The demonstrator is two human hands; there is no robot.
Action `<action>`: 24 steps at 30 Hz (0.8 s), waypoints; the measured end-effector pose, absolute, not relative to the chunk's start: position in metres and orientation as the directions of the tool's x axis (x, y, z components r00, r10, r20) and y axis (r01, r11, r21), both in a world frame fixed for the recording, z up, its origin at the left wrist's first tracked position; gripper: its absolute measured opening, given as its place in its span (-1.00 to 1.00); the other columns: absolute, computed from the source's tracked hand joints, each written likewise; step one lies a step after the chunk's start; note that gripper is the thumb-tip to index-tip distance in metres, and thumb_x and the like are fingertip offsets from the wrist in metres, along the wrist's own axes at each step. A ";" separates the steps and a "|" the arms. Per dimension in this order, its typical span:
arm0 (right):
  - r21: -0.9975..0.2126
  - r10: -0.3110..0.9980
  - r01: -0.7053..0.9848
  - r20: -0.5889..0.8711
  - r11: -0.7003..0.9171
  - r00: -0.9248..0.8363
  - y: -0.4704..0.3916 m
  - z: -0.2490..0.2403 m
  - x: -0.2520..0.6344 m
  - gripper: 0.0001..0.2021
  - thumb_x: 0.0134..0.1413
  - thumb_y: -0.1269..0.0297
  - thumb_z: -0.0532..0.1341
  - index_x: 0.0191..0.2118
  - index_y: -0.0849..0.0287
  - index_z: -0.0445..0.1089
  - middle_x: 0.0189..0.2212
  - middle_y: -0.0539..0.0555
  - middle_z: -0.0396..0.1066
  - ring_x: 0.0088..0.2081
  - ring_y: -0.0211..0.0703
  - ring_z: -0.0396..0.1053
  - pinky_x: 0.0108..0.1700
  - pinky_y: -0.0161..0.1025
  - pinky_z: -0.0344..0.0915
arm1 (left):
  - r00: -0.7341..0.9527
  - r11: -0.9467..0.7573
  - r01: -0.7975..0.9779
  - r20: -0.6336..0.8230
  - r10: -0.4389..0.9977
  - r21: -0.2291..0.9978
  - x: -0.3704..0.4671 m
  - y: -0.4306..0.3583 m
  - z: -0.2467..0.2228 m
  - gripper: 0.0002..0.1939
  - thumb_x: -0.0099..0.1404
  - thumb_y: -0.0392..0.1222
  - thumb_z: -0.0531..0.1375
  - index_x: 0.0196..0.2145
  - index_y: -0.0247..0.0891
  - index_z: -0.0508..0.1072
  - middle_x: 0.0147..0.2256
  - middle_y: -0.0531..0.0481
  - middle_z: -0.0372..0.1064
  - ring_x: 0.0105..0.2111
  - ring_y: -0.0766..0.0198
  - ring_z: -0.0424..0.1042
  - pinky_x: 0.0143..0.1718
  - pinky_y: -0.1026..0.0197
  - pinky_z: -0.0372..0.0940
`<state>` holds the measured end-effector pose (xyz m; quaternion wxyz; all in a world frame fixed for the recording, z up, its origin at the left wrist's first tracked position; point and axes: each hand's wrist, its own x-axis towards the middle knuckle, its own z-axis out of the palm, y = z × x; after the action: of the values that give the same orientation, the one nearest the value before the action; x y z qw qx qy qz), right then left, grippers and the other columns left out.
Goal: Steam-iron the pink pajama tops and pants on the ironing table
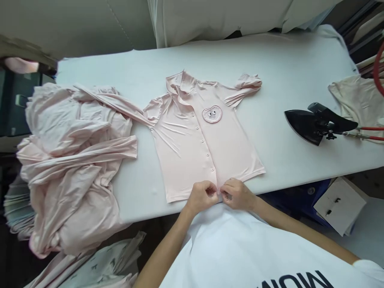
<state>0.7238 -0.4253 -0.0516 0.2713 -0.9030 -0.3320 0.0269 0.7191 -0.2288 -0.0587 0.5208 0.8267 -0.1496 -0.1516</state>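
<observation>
A pale pink button-up pajama shirt point(183, 160) lies front side up on the white-covered table, its collar at the far end. A round face patch point(212, 114) sits on its chest, and small buttons run down the middle. At the near hem, where the two front edges meet, my left hand point(204, 196) pinches the fabric. Right beside it, my right hand point(238, 194) pinches the same hem from the other side. The fingertips of both hands nearly touch. The shirt's right-hand sleeve is bunched at its end; the other stretches toward the pink pile.
A heap of pink garments point(75, 160) covers the table's left end and hangs over its edge. A black iron point(318, 122) with red hoses rests at the right, near a cream garment point(360, 100). White cards point(340, 206) lie below the table's right side.
</observation>
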 end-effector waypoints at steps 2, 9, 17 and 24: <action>-0.517 0.602 0.568 0.123 -0.640 0.789 -0.422 -0.052 0.721 -0.90 -0.08 0.49 0.11 -0.44 0.21 0.34 -0.52 0.06 0.32 -0.43 -0.20 0.22 -0.31 -0.24 0.15 | 0.918 -0.467 -0.141 -0.062 -0.393 0.873 0.718 -0.229 -0.059 -0.86 0.03 -0.35 0.23 -0.38 -0.24 0.41 -0.41 0.00 0.40 -0.41 0.28 0.39 -0.37 0.26 0.31; -0.673 0.376 0.045 -0.354 -0.738 0.857 -0.421 -0.019 0.734 -0.84 0.03 0.24 0.19 -0.31 0.18 0.47 -0.52 0.00 0.42 -0.47 -0.24 0.32 -0.37 -0.33 0.22 | 0.868 -0.507 -0.319 0.033 -0.495 0.801 0.707 -0.234 -0.068 -0.86 0.08 -0.39 0.22 -0.37 -0.24 0.49 -0.37 -0.03 0.42 -0.34 0.25 0.39 -0.26 0.24 0.31; -0.455 0.250 0.017 -0.458 -0.890 0.853 -0.418 -0.018 0.756 -0.78 0.07 0.13 0.26 -0.48 0.14 0.48 -0.54 0.02 0.47 -0.47 -0.17 0.41 -0.39 -0.29 0.23 | 0.912 -0.659 -0.115 -0.184 -0.366 0.743 0.697 -0.179 -0.037 -0.60 0.14 0.02 0.29 -0.08 -0.14 0.52 -0.26 -0.09 0.43 -0.20 0.10 0.38 -0.12 0.02 0.22; -0.047 0.321 0.327 0.111 -0.944 0.941 -0.515 -0.024 0.772 -0.41 0.33 0.12 0.03 0.36 0.31 0.03 0.26 0.31 0.15 0.29 0.15 0.08 0.24 0.16 0.05 | 0.927 -0.535 -0.183 -0.037 -0.374 0.825 0.741 -0.191 -0.023 -0.82 0.31 -0.20 0.10 -0.39 -0.19 0.48 -0.50 0.00 0.38 -0.46 0.29 0.37 -0.38 0.24 0.26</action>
<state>0.7718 -0.5147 -0.0241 0.0323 -0.9845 -0.1645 -0.0511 0.7412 -0.1907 -0.0225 0.4548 0.8698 -0.1600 -0.1049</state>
